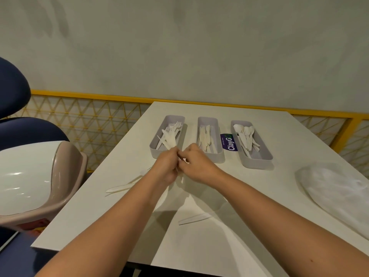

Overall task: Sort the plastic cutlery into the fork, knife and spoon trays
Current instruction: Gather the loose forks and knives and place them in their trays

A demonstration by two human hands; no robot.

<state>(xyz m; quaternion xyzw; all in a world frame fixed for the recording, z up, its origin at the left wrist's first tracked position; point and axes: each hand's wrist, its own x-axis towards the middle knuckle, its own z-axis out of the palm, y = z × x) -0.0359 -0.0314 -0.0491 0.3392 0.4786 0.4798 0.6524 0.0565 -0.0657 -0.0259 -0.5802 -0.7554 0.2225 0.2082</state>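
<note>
Edges: white rectangular surface (259, 200) drops off at 9 o'clock by a glossy white chair (30, 176); widest toward 5 o'clock.
Grips: my left grip (166, 164) clutches a fanned bundle of white plastic cutlery (169, 142); my right grip (196, 161) pinches its near end.
Trays: grey oblong plastic fork tray (154, 145), knife tray (218, 157), spoon tray (257, 161) at 12 o'clock, each part-filled.
Loose: white plastic knife (121, 187) at 9 o'clock, second knife (194, 217) at 6.
Room: crumpled clear bag (335, 194) at 3 o'clock.

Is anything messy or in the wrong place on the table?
Yes. One loose piece lies near the left edge of the table, and a second piece between the arms, both outside the trays. Nothing looks broken or spilled.
</note>
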